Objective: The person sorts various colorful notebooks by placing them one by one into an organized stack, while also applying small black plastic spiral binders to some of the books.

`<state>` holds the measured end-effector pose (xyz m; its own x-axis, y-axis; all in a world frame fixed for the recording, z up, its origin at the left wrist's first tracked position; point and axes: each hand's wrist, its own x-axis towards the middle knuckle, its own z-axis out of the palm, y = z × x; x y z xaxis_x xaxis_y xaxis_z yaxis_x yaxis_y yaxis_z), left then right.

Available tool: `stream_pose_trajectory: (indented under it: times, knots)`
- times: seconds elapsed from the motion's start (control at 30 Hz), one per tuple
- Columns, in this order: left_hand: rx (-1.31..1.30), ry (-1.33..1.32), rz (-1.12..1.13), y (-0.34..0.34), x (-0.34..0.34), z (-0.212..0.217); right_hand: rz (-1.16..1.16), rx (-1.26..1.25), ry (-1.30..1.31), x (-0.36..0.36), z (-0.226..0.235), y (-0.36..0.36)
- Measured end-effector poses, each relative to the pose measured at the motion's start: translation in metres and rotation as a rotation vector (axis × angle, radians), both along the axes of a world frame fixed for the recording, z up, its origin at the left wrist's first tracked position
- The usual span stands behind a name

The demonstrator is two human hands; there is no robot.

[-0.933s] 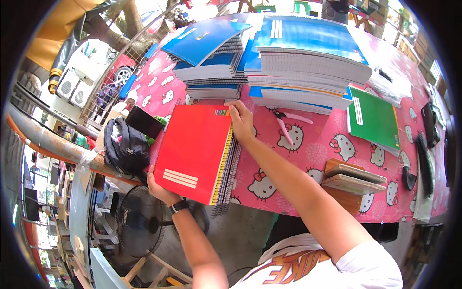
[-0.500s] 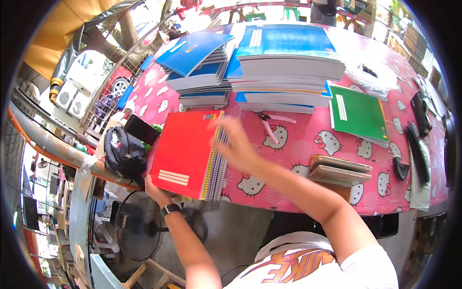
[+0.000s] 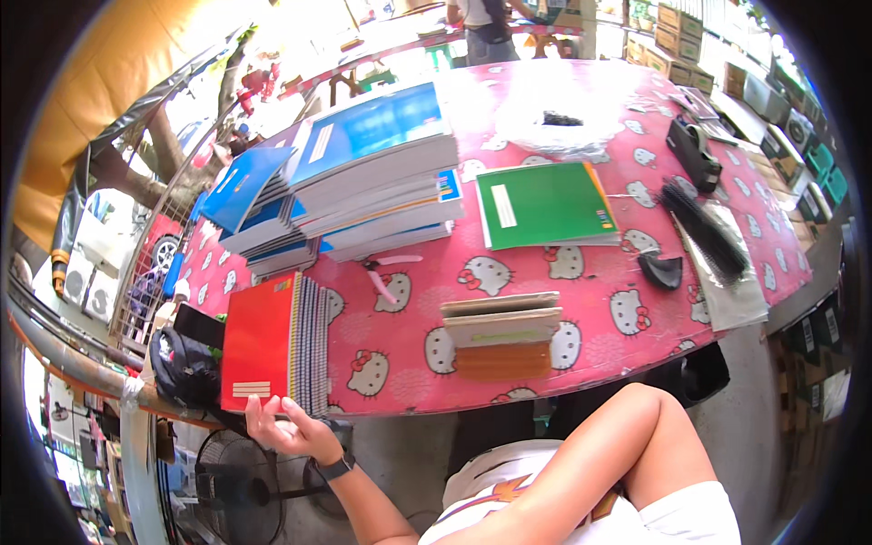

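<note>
A stack of red spiral-bound notebooks (image 3: 259, 336) lies at the near left corner of the table, coil edges facing right. My left hand (image 3: 291, 429), with a dark watch on its wrist, is at the stack's near edge. Its fingers are apart and loosely bent, with nothing in them; whether they touch the bottom notebook I cannot tell. My right forearm crosses low in front of my body, and the right hand is out of view. Beyond the red stack stand tall piles of blue notebooks (image 3: 372, 132). A green notebook (image 3: 545, 207) lies flat to their right.
Pink-handled pliers (image 3: 389, 282) lie beside the blue piles. Nearer stands a wooden block with upright boards (image 3: 500, 331). To the right are a bundle of thin black strands (image 3: 704, 232), a black tape dispenser (image 3: 695, 156) and a clear plastic bag (image 3: 581, 136). A fan (image 3: 238, 486) stands below.
My right hand has left the red notebooks' coil edge and gone out of view. My left hand has let go of the stack's near corner. The view has swung right.
</note>
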<state>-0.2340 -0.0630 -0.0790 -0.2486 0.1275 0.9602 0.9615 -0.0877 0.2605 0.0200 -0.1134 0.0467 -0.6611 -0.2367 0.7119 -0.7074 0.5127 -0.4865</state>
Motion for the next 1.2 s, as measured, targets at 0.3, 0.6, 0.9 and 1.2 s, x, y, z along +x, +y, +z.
stream_pose_trajectory:
  times: [0.3, 0.6, 0.9, 1.2]
  knots:
    - [-0.210, 0.223, -0.365, 0.025, 0.089, 0.032, -0.505, 0.304, 0.150, 0.013, -0.003, -0.011]
    - [-0.497, 0.318, -0.874, 0.035, 0.153, -0.012, -0.426, 0.245, 0.534, -0.009, 0.045, -0.040]
    - [-0.641, 0.340, -0.921, 0.028, 0.156, -0.018, -0.516, 0.379, 0.295, 0.033, 0.055, -0.005]
    - [-0.591, 0.379, -1.009, 0.037, 0.164, -0.001, -0.346, 0.023, 0.707, 0.027, 0.027, -0.012]
